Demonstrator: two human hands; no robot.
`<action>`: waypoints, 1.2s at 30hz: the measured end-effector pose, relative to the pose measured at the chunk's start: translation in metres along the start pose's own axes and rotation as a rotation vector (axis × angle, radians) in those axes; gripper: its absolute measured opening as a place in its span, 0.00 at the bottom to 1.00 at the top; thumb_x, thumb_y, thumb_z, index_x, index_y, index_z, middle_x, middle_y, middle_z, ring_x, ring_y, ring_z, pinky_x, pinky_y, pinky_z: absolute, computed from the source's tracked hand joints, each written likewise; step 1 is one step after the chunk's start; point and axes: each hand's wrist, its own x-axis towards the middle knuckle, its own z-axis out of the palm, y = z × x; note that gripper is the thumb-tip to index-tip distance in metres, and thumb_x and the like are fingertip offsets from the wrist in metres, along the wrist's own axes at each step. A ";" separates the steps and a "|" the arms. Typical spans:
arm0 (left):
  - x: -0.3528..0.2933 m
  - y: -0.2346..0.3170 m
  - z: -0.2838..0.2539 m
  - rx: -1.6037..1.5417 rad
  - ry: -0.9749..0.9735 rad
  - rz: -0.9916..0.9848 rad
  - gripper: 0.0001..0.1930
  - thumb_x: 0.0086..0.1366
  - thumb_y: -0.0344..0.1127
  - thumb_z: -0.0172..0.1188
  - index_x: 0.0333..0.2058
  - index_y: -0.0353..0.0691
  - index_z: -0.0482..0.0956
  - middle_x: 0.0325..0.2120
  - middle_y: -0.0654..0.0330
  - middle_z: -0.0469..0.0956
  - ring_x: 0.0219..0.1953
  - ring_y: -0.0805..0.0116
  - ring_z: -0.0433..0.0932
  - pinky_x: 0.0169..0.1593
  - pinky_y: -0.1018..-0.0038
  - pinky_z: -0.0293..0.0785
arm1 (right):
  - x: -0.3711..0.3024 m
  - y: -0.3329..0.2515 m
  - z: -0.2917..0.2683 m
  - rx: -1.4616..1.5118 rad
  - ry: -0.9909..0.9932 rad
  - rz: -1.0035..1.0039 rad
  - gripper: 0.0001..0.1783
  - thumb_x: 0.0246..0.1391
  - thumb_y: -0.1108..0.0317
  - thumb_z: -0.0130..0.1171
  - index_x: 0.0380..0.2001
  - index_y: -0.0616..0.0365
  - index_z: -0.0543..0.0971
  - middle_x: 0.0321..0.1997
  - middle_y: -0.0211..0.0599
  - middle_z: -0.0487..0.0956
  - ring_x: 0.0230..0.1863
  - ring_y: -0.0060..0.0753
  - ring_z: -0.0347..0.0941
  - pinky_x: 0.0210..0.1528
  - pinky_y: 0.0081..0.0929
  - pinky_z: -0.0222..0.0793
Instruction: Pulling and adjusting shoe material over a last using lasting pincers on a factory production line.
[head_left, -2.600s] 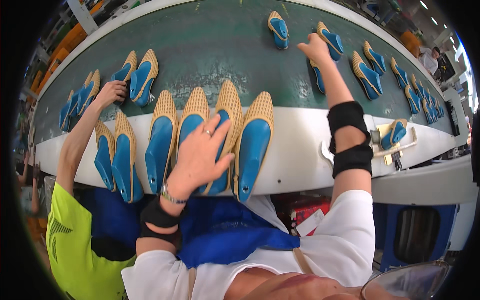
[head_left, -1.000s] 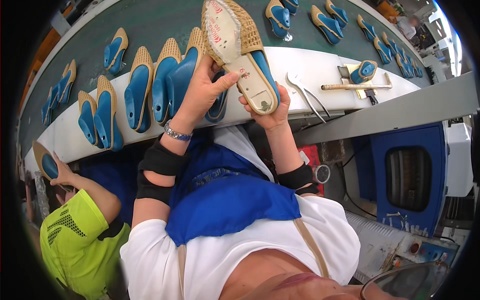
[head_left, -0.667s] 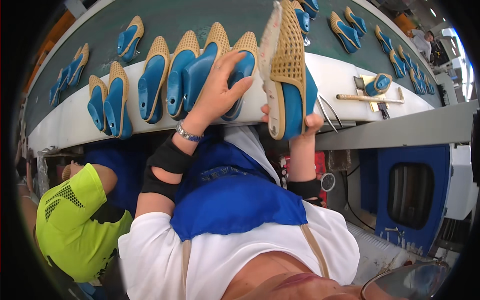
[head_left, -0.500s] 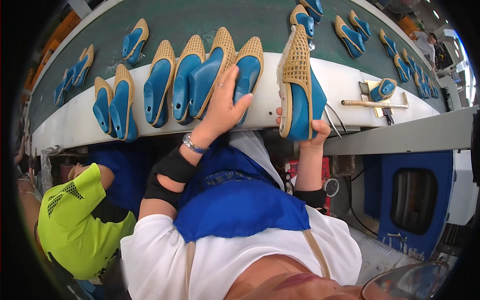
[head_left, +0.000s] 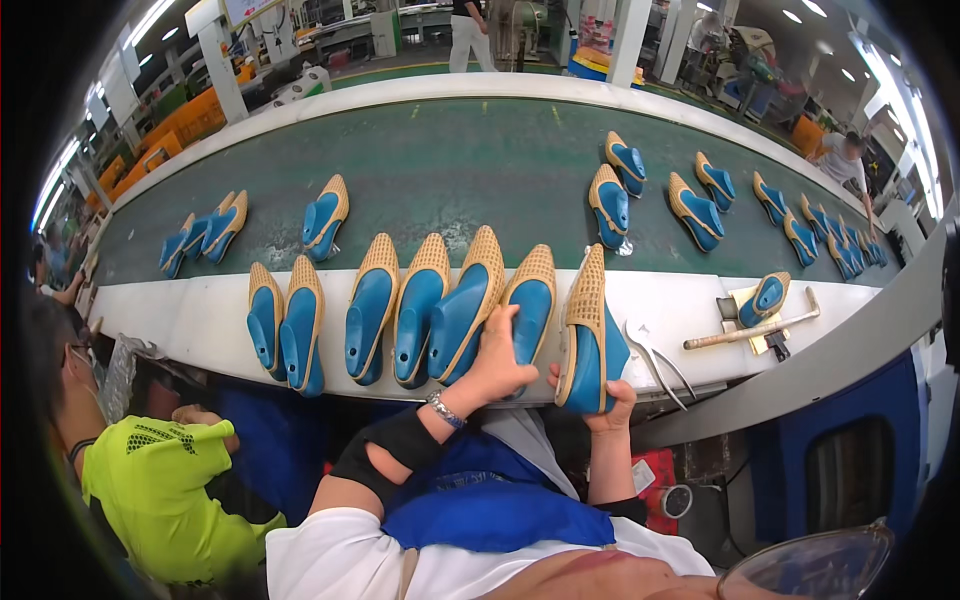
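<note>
My right hand (head_left: 610, 408) grips the heel end of a tan woven shoe (head_left: 588, 312) stretched over a blue last, its toe pointing away from me. To its left my left hand (head_left: 497, 358) is open, thumb spread from the fingers, against the near end of another woven shoe on a blue last (head_left: 532, 300). That shoe ends a row of several like it on the white ledge. Beside the left hand is a shoe on a last (head_left: 466, 305), and a separated pair (head_left: 302, 335) stands at the row's left end.
Beyond the ledge (head_left: 660, 300), a green belt (head_left: 450, 160) carries several more shoes on lasts. Right of my hands lie metal pincers (head_left: 655, 355), a hammer (head_left: 755, 332) and a blue last piece with tan trim (head_left: 768, 298). A person in a yellow-green shirt (head_left: 160, 490) sits at my left.
The view has tipped up, showing more of the belt and the room. My left hand has shifted toward the row's right-hand shoe. The shoe in my right hand has come down toward the ledge.
</note>
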 end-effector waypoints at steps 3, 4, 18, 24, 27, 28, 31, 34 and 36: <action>0.004 0.019 -0.014 -0.447 0.005 -0.180 0.46 0.40 0.32 0.62 0.59 0.32 0.51 0.52 0.43 0.61 0.56 0.48 0.63 0.58 0.65 0.61 | 0.002 -0.002 -0.004 0.035 -0.029 0.012 0.49 0.32 0.62 0.58 0.62 0.65 0.54 0.61 0.59 0.62 0.59 0.73 0.58 0.63 0.64 0.50; 0.007 0.023 -0.015 -0.720 -0.012 -0.274 0.46 0.39 0.28 0.62 0.60 0.31 0.50 0.50 0.46 0.64 0.53 0.52 0.66 0.55 0.67 0.65 | 0.001 -0.004 -0.005 0.033 -0.017 -0.005 0.49 0.32 0.62 0.58 0.62 0.65 0.54 0.61 0.59 0.62 0.59 0.73 0.58 0.63 0.64 0.50; 0.007 0.026 -0.004 -1.767 -0.351 -0.384 0.32 0.46 0.32 0.50 0.51 0.21 0.62 0.42 0.37 0.73 0.46 0.41 0.74 0.53 0.55 0.71 | 0.009 -0.009 -0.003 0.249 -0.099 0.014 0.47 0.37 0.67 0.57 0.61 0.74 0.51 0.60 0.69 0.59 0.61 0.65 0.59 0.67 0.54 0.48; 0.006 -0.008 0.007 -1.724 -0.200 -0.470 0.31 0.46 0.29 0.51 0.51 0.22 0.63 0.44 0.39 0.73 0.47 0.43 0.74 0.55 0.54 0.69 | 0.006 -0.004 -0.009 0.184 -0.108 0.007 0.39 0.40 0.67 0.57 0.58 0.70 0.60 0.56 0.55 0.69 0.56 0.49 0.68 0.63 0.44 0.60; 0.005 0.006 0.004 -1.726 -0.315 -0.470 0.30 0.46 0.27 0.51 0.51 0.24 0.64 0.44 0.42 0.74 0.46 0.46 0.75 0.55 0.55 0.70 | 0.006 -0.005 -0.011 0.152 -0.060 -0.028 0.38 0.40 0.67 0.57 0.57 0.70 0.61 0.56 0.54 0.70 0.56 0.50 0.68 0.62 0.44 0.60; 0.004 0.006 0.003 -1.719 -0.308 -0.475 0.29 0.46 0.27 0.51 0.51 0.24 0.65 0.44 0.43 0.74 0.46 0.47 0.75 0.55 0.56 0.70 | 0.005 -0.006 -0.003 0.140 -0.094 -0.008 0.37 0.40 0.67 0.57 0.57 0.70 0.62 0.56 0.53 0.70 0.56 0.48 0.69 0.62 0.44 0.60; 0.006 -0.004 0.004 -1.708 -0.264 -0.500 0.28 0.47 0.25 0.52 0.50 0.24 0.65 0.43 0.45 0.75 0.46 0.49 0.76 0.54 0.57 0.71 | 0.003 -0.005 -0.001 0.152 -0.082 -0.014 0.37 0.40 0.69 0.56 0.57 0.71 0.61 0.55 0.55 0.70 0.55 0.50 0.69 0.61 0.45 0.62; 0.011 -0.010 0.009 -1.649 -0.198 -0.488 0.28 0.48 0.27 0.51 0.51 0.23 0.64 0.44 0.40 0.74 0.45 0.46 0.76 0.54 0.56 0.71 | 0.003 -0.002 -0.008 0.185 -0.021 -0.039 0.37 0.40 0.71 0.55 0.57 0.71 0.60 0.54 0.56 0.70 0.55 0.50 0.70 0.60 0.45 0.63; 0.013 -0.006 0.007 -1.595 -0.169 -0.455 0.29 0.48 0.29 0.51 0.51 0.21 0.63 0.44 0.36 0.72 0.45 0.42 0.75 0.54 0.53 0.71 | 0.002 -0.003 -0.011 0.195 -0.006 -0.036 0.36 0.41 0.72 0.55 0.57 0.70 0.61 0.54 0.53 0.71 0.54 0.48 0.70 0.59 0.44 0.64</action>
